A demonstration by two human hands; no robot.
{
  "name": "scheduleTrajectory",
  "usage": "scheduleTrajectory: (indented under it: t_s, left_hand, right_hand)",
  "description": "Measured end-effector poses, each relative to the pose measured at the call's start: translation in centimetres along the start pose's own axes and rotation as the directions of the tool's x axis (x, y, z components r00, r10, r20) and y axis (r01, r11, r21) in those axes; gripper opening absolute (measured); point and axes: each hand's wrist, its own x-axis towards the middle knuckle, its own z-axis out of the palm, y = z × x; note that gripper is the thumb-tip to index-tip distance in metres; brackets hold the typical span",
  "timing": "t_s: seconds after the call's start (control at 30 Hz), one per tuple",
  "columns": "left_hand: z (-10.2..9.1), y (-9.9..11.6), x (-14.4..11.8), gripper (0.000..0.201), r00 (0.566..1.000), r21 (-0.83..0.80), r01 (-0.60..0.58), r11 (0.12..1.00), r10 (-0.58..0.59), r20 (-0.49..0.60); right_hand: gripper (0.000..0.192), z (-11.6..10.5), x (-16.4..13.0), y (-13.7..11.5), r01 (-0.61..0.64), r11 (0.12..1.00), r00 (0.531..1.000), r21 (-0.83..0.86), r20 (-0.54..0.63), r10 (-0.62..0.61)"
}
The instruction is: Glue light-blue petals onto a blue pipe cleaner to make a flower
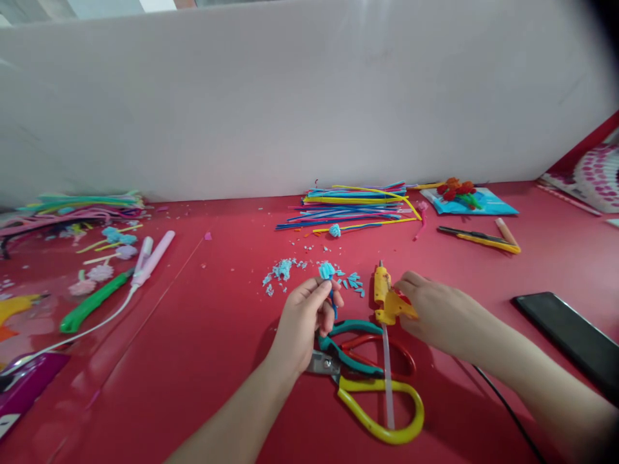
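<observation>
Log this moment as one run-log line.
left hand: pinches blue pipe-cleaner tuft | right hand: grips yellow glue gun on red table | scissors: between hands

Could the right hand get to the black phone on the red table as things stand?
Probably yes. The right hand rests on the yellow glue gun, and the black phone lies flat further right. Only bare red table shows between them, so nothing blocks it, though the hand would have to release the glue gun.
</observation>
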Motion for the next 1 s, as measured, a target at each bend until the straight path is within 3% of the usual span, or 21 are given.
scheduleTrajectory:
  t_s: [0.1, 0.23, 0.37, 0.43, 0.5, 0.57, 0.6, 0.77, 1.0]
  left_hand:
    - [0.1, 0.1, 0.0, 0.020, 1.000, 0.000, 0.014, 1.000, -0.014, 0.011]
    - [0.1, 0.2, 0.0, 0.019, 1.000, 0.018, 0.013, 1.000, -0.014, 0.010]
    - [0.0, 0.1, 0.1, 0.019, 0.999, 0.027, 0.027, 0.999, -0.028, 0.018]
    - [-0.1, -0.1, 0.2, 0.019, 0.999, 0.033, 0.030, 0.999, -0.031, 0.019]
    - [-0.1, -0.2, 0.3, 0.020, 1.000, 0.043, 0.028, 0.999, -0.028, 0.014]
    - [-0.1, -0.2, 0.3, 0.021, 1.000, 0.055, 0.030, 0.998, -0.031, 0.006]
    - [-0.1, -0.2, 0.3, 0.021, 0.999, 0.061, 0.033, 0.998, -0.033, 0.003]
    - [-0.1, -0.2, 0.2, 0.022, 1.000, 0.097, 0.023, 0.995, -0.025, 0.012]
    - [0.1, -0.2, 0.2, 0.022, 0.999, 0.100, 0.031, 0.995, -0.032, 0.010]
  right_hand:
    - [0.030, 1.0, -0.2, -0.6, 0.027, 0.998, 0.999, 0.049, -0.035, -0.026]
    - [0.031, 1.0, 0.2, -0.4, -0.027, 0.996, 0.997, 0.090, -0.075, 0.033]
    - [0.036, -0.7, 0.1, -0.3, -0.005, 0.952, 0.950, 0.307, -0.295, 0.100]
    - [0.023, -1.4, -0.3, -0.9, 0.051, 0.837, 0.929, 0.545, -0.333, 0.160]
    - [0.014, -1.7, -0.8, -1.7, 0.094, 0.645, 0.947, 0.758, -0.269, 0.177]
    - [0.017, -1.3, -1.2, -2.5, 0.124, 0.512, 0.963, 0.850, -0.228, 0.145]
    - [0.018, -1.0, -1.4, -2.8, 0.139, 0.486, 0.966, 0.863, -0.226, 0.125]
    - [0.021, 0.7, -1.6, -3.0, 0.204, 0.482, 0.963, 0.852, -0.263, 0.058]
    - [0.022, 0.6, -1.5, -2.9, 0.252, 0.536, 0.954, 0.806, -0.300, 0.003]
